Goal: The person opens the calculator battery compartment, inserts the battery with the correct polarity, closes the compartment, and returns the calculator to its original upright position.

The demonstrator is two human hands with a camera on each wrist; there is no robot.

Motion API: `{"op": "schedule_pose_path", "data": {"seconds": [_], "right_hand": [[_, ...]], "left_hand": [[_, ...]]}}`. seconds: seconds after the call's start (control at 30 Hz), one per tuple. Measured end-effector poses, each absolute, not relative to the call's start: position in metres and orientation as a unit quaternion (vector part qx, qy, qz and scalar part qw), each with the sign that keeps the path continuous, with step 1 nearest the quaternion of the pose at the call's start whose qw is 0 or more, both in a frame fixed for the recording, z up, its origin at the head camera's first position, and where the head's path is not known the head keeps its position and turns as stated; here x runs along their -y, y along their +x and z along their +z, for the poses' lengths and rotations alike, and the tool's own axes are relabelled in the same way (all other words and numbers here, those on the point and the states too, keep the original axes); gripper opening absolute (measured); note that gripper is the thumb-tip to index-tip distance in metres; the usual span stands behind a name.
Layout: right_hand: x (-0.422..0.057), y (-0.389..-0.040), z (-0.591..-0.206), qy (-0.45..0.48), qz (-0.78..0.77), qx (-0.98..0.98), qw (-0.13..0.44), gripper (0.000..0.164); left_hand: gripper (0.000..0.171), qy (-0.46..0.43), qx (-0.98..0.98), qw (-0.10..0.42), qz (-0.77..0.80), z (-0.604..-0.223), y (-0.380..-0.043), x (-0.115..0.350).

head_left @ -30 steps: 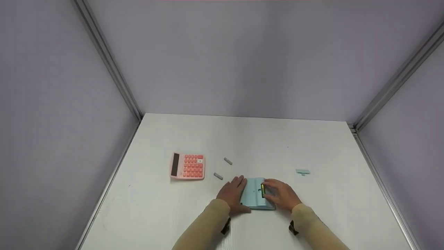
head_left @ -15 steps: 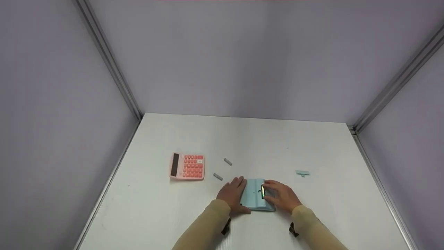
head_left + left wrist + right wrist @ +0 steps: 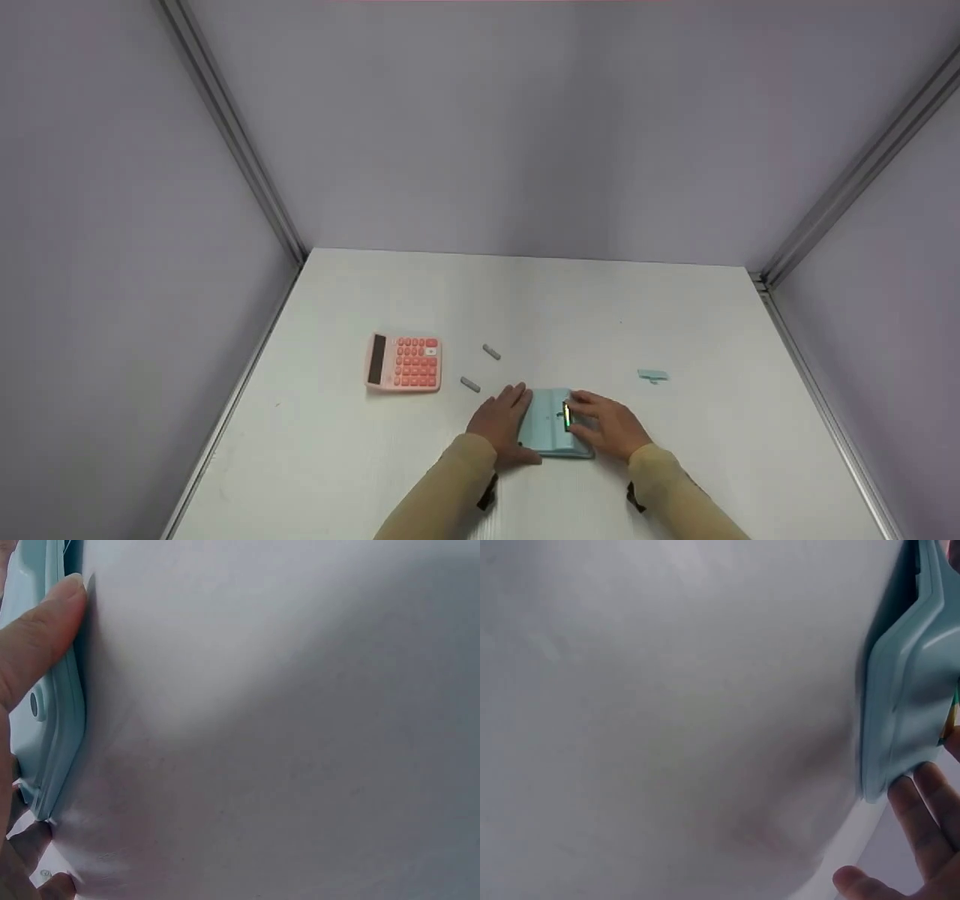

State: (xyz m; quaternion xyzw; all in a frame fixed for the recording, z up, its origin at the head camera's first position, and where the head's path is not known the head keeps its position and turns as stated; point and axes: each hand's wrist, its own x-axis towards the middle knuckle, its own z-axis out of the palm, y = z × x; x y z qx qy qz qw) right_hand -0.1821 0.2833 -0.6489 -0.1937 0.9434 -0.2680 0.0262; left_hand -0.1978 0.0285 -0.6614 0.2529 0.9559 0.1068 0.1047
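Note:
A light blue calculator (image 3: 541, 427) lies face down on the table, its back upward. My left hand (image 3: 501, 424) holds its left end, thumb along the near edge and fingers toward the far side. In the left wrist view my thumb (image 3: 45, 634) presses on the calculator's edge. My right hand (image 3: 611, 425) pinches a small green and black battery (image 3: 567, 417) between thumb and fingertips, at the slot in the calculator's back. In the right wrist view two fingers (image 3: 922, 814) touch the calculator's edge (image 3: 900, 712), and the battery mostly falls outside the picture.
A pink calculator (image 3: 405, 363) lies face up to the left. Two grey batteries (image 3: 470, 384) lie loose between it and my left hand. A small light blue battery cover (image 3: 652, 375) lies to the right. Grey walls (image 3: 480, 127) enclose the white table (image 3: 337, 480).
Both hands keep their places on the calculator and battery. The battery's visible green side has turned darker and narrower. The whole view has shifted very slightly.

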Motion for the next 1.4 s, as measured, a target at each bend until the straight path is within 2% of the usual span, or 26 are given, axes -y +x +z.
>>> {"op": "schedule_pose_path", "data": {"seconds": [0.43, 0.77, 1.03, 1.17, 1.4], "right_hand": [[-0.284, -0.182, -0.650, -0.230, -0.203, -0.952, 0.005, 0.048], [-0.285, -0.180, -0.657, -0.220, -0.228, -0.948, -0.004, 0.047], [-0.286, -0.179, -0.662, -0.240, -0.250, -0.937, -0.048, 0.046], [-0.286, -0.178, -0.665, -0.238, -0.243, -0.939, -0.052, 0.046], [-0.285, -0.174, -0.662, -0.225, -0.252, -0.940, -0.040, 0.062]], "left_hand": [[0.118, 0.249, -0.957, 0.103, 0.107, -0.661, -0.196, -0.029], [0.117, 0.252, -0.957, 0.098, 0.106, -0.661, -0.195, -0.028], [0.117, 0.248, -0.956, 0.103, 0.115, -0.666, -0.197, -0.029], [0.118, 0.247, -0.956, 0.105, 0.120, -0.667, -0.198, -0.028], [0.119, 0.248, -0.957, 0.099, 0.117, -0.671, -0.199, -0.028]]}}
